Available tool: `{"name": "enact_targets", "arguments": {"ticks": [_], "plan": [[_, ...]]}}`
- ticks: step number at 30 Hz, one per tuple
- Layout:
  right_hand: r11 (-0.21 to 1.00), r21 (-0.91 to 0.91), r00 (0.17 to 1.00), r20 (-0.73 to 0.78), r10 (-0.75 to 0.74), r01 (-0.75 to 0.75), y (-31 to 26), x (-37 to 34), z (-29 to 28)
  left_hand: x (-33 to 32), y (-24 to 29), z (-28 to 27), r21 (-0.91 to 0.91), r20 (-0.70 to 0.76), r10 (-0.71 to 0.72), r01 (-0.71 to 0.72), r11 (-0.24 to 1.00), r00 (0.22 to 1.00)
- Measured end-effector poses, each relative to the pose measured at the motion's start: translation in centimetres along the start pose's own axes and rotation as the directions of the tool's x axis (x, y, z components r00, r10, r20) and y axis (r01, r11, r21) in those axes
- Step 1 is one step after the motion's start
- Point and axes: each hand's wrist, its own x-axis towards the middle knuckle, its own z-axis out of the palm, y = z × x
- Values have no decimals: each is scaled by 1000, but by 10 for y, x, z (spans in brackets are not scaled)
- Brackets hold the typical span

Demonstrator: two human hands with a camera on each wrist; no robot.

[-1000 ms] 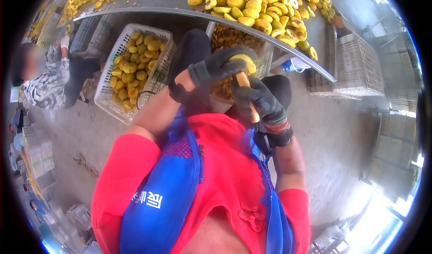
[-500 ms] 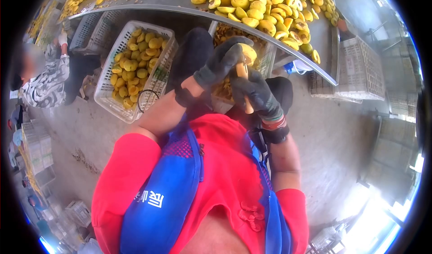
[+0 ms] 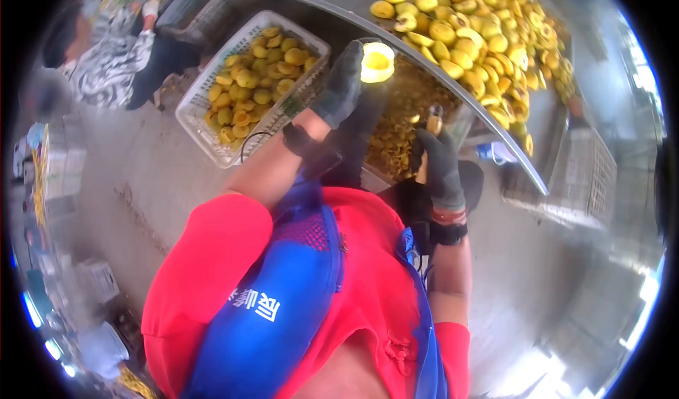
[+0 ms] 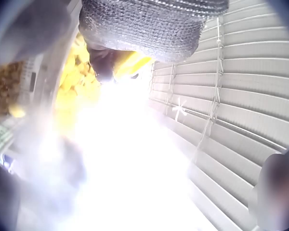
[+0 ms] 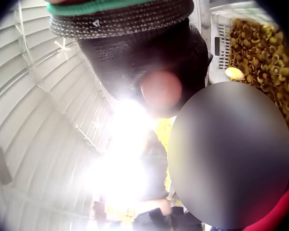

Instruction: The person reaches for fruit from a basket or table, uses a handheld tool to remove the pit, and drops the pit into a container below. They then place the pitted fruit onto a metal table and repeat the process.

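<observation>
My left hand [image 3: 341, 84], in a dark glove, holds a yellow peach half [image 3: 377, 63] with its hollowed cut face up, bright in the light. In the left wrist view a yellow edge of the peach half [image 4: 132, 63] shows beneath the gloved fingers. Lower and to the right, my right hand [image 3: 442, 165] grips a wooden-handled tool [image 3: 433, 124] with a small metal end pointing away from me. The round butt of its handle [image 5: 161, 90] sticks out of the glove in the right wrist view. Hand and tool are over a crate of brown-yellow scraps [image 3: 396, 126].
A metal table [image 3: 332, 6] carries a heap of yellow peach halves [image 3: 481, 45]; its raised edge passes just beyond my hands. At left stands a white crate [image 3: 194, 109] of peaches. Stacked crates [image 3: 566, 180] stand at right. Another person [image 3: 117, 59] sits at far left.
My hands, together at the peach half before, have come apart. The left hand turned the hollow face up; the right hand drew the tool away to the right. The head view has swung left.
</observation>
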Motion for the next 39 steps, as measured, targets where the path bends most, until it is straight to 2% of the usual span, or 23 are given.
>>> {"name": "enact_targets", "arguments": {"ticks": [3,4,5,6,8,10,12,13,14,15,16,17,18,19,21,22,25,27,29,32,35,36,39], "plan": [[1000,-26,1000,5,9,-9,6,-3,3,0,7,-45,-4,-170,-20,19,1000,985],[999,-31,1000,26,14,-13,10,-3,0,2,-5,-80,324,-120,125,-81,942,985],[999,-35,999,36,14,-13,12,-4,-3,5,-17,-114,613,-66,268,-172,771,961],[997,-73,999,49,12,-8,13,-6,-5,-9,1,-128,644,-231,73,96,759,970],[997,-70,999,35,27,-25,17,-9,-7,-21,-39,-205,891,-296,178,204,407,939],[999,-45,999,37,25,-23,23,-7,-14,-41,-30,-248,851,-452,22,424,310,892],[999,-37,997,78,17,-14,24,-6,-18,-64,-45,-298,847,-527,-60,530,40,848],[999,-45,997,82,11,-7,24,-6,-17,-68,-49,-316,794,-607,-201,578,-187,769],[996,-85,998,56,-22,27,26,-4,-19,-65,-54,-322,752,-653,-206,591,-291,729],[990,-130,999,35,-42,46,22,-6,-17,-54,-37,-297,782,-603,-163,539,-314,781],[996,-88,998,56,-14,18,28,-4,-21,-41,-41,-286,917,-388,-31,383,-109,921],[999,-49,997,78,5,-1,41,3,-30,-17,-49,-272,977,-212,90,209,38,973],[931,-284,973,91,-210,228,57,11,-39,9,-54,-254,990,-25,207,-4,138,978],[756,-500,902,146,-406,421,71,21,-46,41,-54,-217,967,114,274,-170,190,955],[884,-431,978,-14,-210,183,85,38,-47,87,-22,-126,888,318,309,-396,236,896],[873,-457,979,-17,-202,172,83,35,-45,100,1,-77,855,393,269,-457,246,879],[917,-389,992,-51,-119,90,45,16,-26,155,-22,-6,854,498,-79,-472,220,863],[978,-201,997,-67,37,-50,35,8,-22,180,-85,2,707,657,187,-683,181,730],[957,-287,994,-90,-68,39,58,17,-36,200,-126,9,716,690,87,-696,60,718],[972,-235,995,-97,-34,11,44,6,-38,240,-219,8,807,583,-58,-569,157,810],[974,-225,995,-99,-4,-18,34,0,-39,248,-215,9,893,448,-194,-432,124,873],[965,-264,994,-107,-36,7,47,8,-46,248,-203,10,917,395,-206,-397,34,895],[976,-217,996,-82,-42,24,51,8,-46,237,-176,16,964,254,-143,-263,-47,957]]}}
